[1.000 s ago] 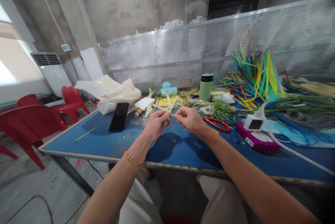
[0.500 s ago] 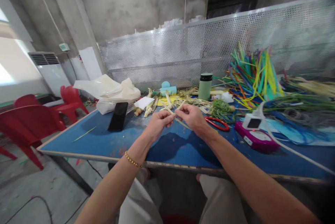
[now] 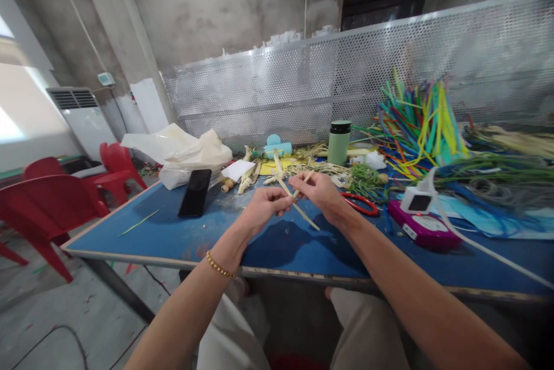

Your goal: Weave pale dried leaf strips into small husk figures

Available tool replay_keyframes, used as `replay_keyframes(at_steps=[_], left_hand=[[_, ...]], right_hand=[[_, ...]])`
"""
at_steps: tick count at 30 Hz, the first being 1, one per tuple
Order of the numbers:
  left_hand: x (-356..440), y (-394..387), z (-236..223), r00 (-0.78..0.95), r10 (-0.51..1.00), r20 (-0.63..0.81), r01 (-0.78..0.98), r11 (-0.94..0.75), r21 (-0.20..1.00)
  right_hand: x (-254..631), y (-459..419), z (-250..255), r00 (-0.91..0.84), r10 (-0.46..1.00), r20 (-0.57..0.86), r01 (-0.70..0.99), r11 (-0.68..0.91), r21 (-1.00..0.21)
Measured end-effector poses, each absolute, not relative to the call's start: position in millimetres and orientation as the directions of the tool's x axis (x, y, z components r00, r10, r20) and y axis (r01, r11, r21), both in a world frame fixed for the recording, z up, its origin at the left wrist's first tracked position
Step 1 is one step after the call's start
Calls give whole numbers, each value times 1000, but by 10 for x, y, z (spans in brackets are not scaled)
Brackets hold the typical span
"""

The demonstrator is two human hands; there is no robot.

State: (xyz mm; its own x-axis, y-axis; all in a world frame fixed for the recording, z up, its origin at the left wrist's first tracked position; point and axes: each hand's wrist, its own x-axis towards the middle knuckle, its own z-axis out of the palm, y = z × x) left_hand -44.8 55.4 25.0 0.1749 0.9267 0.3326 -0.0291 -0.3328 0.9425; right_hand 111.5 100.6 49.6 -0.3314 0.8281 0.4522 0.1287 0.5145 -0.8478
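Over the blue table (image 3: pixel 160 237), my left hand (image 3: pixel 264 208) pinches pale straw strips (image 3: pixel 307 218) between thumb and fingertips. My right hand (image 3: pixel 319 192) grips the same strips from the other side, its fingertips close to the left ones. The strips cross between the hands. One end sticks up towards the back and another slants down to the right over the table. Just how they are folded at the crossing is hidden by the fingers. Red-handled scissors (image 3: pixel 361 204) lie right of my right hand, their blades out of sight.
A black phone (image 3: pixel 194 193) and a white plastic bag (image 3: pixel 194 150) are on the left. Behind my hands are husk pieces (image 3: pixel 247 178) and a green tumbler (image 3: pixel 339 145). On the right are a purple box (image 3: pixel 424 228) with a cable, green strands (image 3: pixel 366 180) and colourful strips (image 3: pixel 433 127).
The straw strips have shifted between my fingers; one end now points lower towards me and right. My hands have moved slightly downward, both keeping their pinch.
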Motion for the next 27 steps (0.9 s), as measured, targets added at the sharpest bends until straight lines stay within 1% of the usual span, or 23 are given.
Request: replay_keyframes(at_steps=[4, 9, 12, 18, 27], left_hand=[[-426, 524, 269, 191, 939, 287, -46, -283, 958], [-441, 554, 273, 196, 948, 252, -198, -213, 957], [-457, 580, 258, 192, 953, 233, -245, -183, 952], [-453, 581, 253, 158, 968, 197, -271, -149, 951], [-449, 552, 277, 207, 961, 182, -228, -133, 964]], right_hand=[[1132, 972, 522, -427, 805, 411, 92, 491, -866], [1130, 969, 517, -387, 826, 410, 62, 466, -882], [1111, 974, 501, -386, 821, 420, 33, 467, -883], [1074, 976, 484, -368, 829, 421, 39, 466, -884], [1063, 985, 454, -334, 847, 413, 30, 448, -894]])
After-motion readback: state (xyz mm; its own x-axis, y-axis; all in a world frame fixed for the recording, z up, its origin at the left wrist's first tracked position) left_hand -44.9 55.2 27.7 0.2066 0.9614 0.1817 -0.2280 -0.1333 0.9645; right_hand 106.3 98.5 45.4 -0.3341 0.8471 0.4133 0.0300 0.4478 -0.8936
